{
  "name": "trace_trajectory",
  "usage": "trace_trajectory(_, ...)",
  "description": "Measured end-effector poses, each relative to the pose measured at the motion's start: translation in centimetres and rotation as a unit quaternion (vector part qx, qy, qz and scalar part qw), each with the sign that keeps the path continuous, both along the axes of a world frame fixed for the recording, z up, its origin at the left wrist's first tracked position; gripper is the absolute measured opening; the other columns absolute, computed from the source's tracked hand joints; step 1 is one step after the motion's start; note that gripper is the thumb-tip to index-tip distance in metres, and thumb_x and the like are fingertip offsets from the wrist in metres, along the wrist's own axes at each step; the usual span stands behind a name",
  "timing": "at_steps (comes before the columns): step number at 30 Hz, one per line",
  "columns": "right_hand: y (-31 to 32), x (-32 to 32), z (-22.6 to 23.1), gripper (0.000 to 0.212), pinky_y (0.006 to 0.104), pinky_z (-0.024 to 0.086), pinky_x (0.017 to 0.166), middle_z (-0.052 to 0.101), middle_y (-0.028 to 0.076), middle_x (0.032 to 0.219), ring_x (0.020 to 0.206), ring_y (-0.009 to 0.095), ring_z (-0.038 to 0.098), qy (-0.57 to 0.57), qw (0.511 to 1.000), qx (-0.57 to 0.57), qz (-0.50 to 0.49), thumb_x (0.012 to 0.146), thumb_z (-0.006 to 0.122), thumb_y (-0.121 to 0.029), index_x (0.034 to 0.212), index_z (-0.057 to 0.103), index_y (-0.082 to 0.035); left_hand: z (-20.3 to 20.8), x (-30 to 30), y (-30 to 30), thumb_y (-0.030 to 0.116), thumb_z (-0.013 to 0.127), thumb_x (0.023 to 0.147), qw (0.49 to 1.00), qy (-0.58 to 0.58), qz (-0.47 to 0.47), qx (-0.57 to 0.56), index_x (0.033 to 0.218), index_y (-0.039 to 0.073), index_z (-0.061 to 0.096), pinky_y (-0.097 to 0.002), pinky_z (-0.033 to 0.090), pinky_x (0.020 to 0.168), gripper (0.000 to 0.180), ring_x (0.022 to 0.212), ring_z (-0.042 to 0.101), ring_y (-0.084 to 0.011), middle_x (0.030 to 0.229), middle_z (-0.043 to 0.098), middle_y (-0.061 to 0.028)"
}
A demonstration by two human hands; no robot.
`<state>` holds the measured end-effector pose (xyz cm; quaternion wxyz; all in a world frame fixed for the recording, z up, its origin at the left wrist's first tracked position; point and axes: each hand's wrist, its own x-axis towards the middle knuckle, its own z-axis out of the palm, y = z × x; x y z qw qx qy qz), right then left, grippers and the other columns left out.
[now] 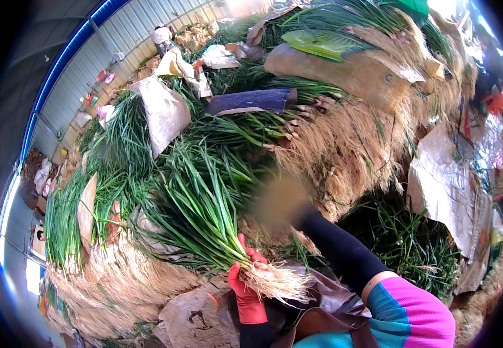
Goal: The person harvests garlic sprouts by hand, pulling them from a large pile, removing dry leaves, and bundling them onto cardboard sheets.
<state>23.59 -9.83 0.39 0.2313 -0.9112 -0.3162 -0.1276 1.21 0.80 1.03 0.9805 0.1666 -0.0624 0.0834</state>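
Note:
My left hand (pixel 245 287), in a red glove, is wrapped round the lower stems of a bunch of green onions (pixel 208 214). Their long leaves fan out to the upper left, and the pale stringy roots (pixel 277 281) point to the lower right, over my lap. My right arm (pixel 344 249), in a black sleeve, reaches forward past the roots toward the heap. A round tan blur covers the place of my right hand (pixel 280 200), so its fingers and anything in them are hidden.
Stacked green onions with thick root mats (pixel 344 151) rise ahead. A dark blue roll (pixel 251 102), a tan sack (pixel 344 72) and a pale sack (pixel 161 113) lie on them. Loose leaves (pixel 402 243) and a torn white sack (pixel 445 185) are at right. A person (pixel 161 37) is far back.

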Motion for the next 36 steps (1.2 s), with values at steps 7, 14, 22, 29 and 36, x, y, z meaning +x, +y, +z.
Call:
trace_trajectory(7, -2.8, -10.1, -2.2, 0.033, 0.0427, 0.049, 0.062, 0.061, 0.018, 0.072, 0.068, 0.035, 0.060, 0.123, 0.983, 0.100, 0.096, 0.084, 0.055, -0.039, 0.082, 0.061, -0.006, -2.9, 0.5, 1.2, 0.021, 0.053, 0.083, 0.968, 0.198, -0.001, 0.153, 0.134, -0.002, 0.033, -0.0287, 0.049, 0.065, 0.060, 0.076, 0.059, -0.0203, 0.098, 0.060, -0.0171)
trace_trajectory(14, 1.4, -7.5, 0.7, 0.052, 0.0390, 0.046, 0.081, 0.064, 0.019, 0.092, 0.092, 0.033, 0.060, 0.259, 0.932, 0.226, 0.118, 0.083, 0.053, -0.050, 0.100, 0.062, -0.001, -4.4, 0.0, 1.7, 0.025, 0.055, 0.080, 0.948, 0.255, 0.001, 0.190, 0.111, -0.006, 0.052, -0.0326, 0.051, 0.061, 0.044, 0.056, 0.058, -0.0209, 0.074, 0.064, -0.0133)
trace_trajectory(22, 1.3, -9.7, 1.1, 0.022, 0.0280, 0.047, 0.061, 0.061, 0.004, 0.076, 0.066, 0.016, 0.057, 0.374, 0.784, 0.452, 0.203, 0.087, 0.059, -0.026, 0.092, 0.062, -0.005, -3.8, -0.2, 0.7, 0.016, 0.054, 0.080, 0.965, 0.217, 0.083, 0.121, 0.116, -0.004, 0.050, -0.0337, 0.049, 0.077, 0.042, 0.089, 0.057, -0.0200, 0.109, 0.057, -0.0134)
trace_trajectory(29, 1.1, -11.3, -0.6, 0.022, 0.0223, 0.043, 0.056, 0.059, 0.001, 0.076, 0.063, 0.009, 0.051, 0.497, 0.578, 0.647, 0.028, 0.092, 0.053, -0.026, 0.091, 0.060, -0.005, -3.0, 0.6, -0.4, 0.019, 0.054, 0.079, 0.962, 0.231, 0.083, 0.120, 0.123, -0.003, 0.045, -0.0408, 0.047, 0.083, 0.050, 0.087, 0.057, -0.0261, 0.116, 0.054, -0.0187)
trace_trajectory(36, -1.6, -7.5, -2.7, 0.030, 0.0329, 0.047, 0.077, 0.064, 0.011, 0.092, 0.085, 0.022, 0.060, 0.281, 0.876, 0.375, 0.116, 0.088, 0.055, -0.021, 0.113, 0.056, -0.004, -1.7, -1.4, -0.7, 0.032, 0.053, 0.080, 0.972, 0.176, 0.064, 0.142, 0.127, 0.001, 0.043, -0.0495, 0.039, 0.097, 0.058, 0.109, 0.054, -0.0308, 0.121, 0.053, -0.0167)
